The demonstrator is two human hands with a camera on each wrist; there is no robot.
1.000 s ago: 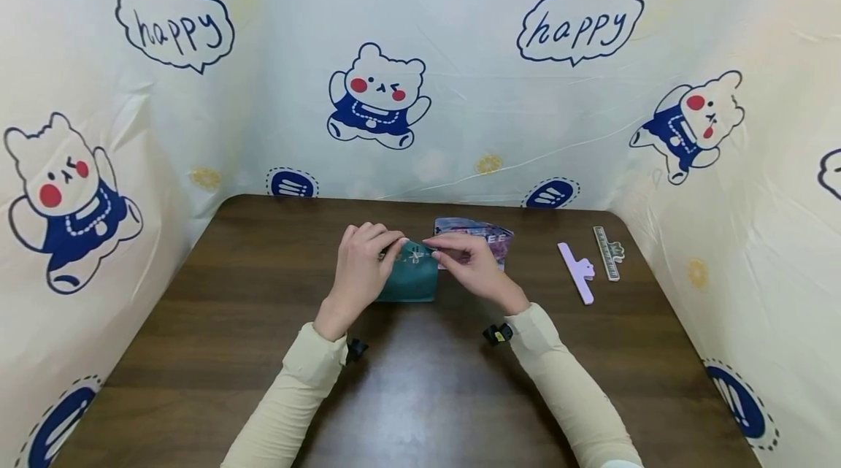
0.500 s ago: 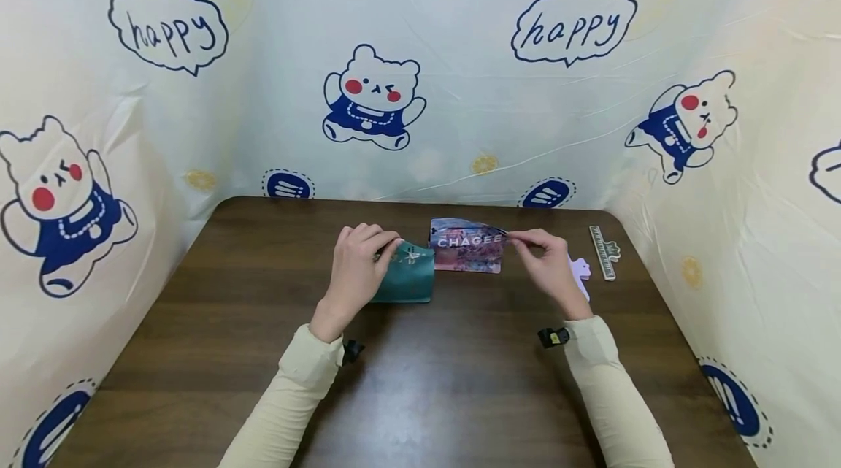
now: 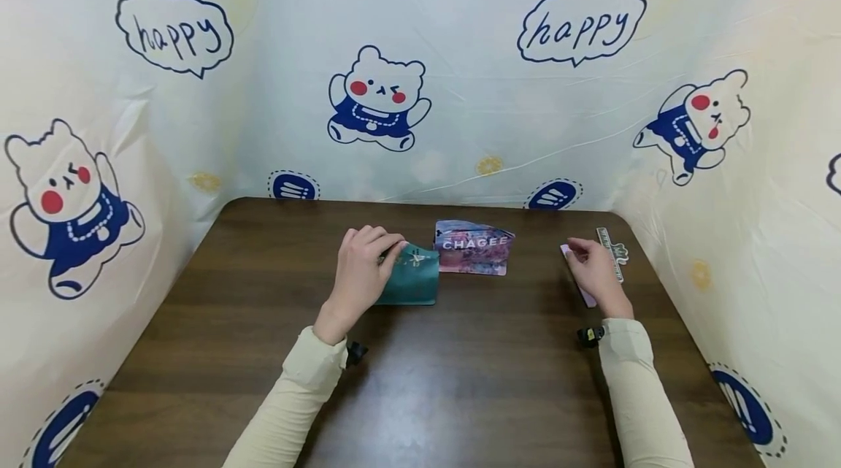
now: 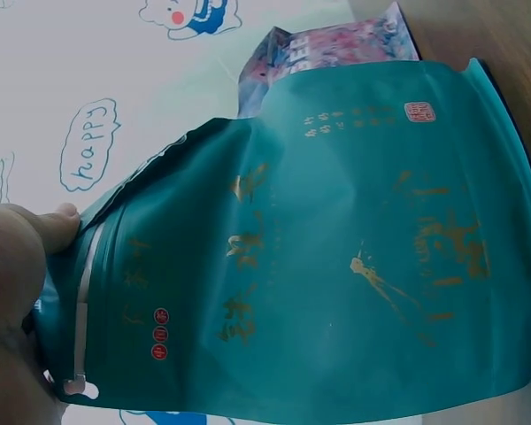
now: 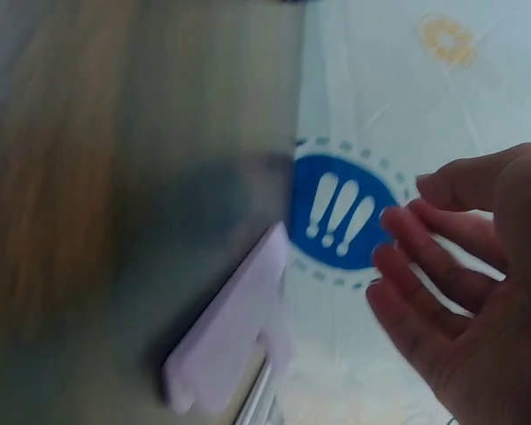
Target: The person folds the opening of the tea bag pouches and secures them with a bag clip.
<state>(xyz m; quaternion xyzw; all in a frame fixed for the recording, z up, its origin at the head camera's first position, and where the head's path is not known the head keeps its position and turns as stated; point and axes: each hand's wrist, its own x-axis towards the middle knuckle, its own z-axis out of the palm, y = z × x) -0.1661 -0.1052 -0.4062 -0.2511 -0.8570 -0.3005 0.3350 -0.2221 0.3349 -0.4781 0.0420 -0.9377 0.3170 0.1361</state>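
Observation:
My left hand (image 3: 363, 267) pinches the top edge of a green tea bag (image 4: 336, 239), a pouch with gold and red lettering. The bag stands on the table; in the left wrist view the thumb lies beside its pale tear strip. Over on the right, my right hand (image 3: 596, 274) is above a lilac sealing clip (image 5: 234, 328), covering the clip's middle in the head view. Its fingers are loosely bent, with nothing between them in the right wrist view. A clear ruler-like clip (image 3: 619, 252) lies just beyond, partly behind this hand.
A pink and blue pouch marked CHAGEE (image 3: 474, 252) stands right of the green bag, close behind it. The brown wooden table (image 3: 407, 388) is bordered at the back and sides by a white printed cloth (image 3: 460, 125).
My right hand has left the green bag's top edge, passed the CHAGEE pouch and moved right to the lilac clip. The left hand stays at the green bag.

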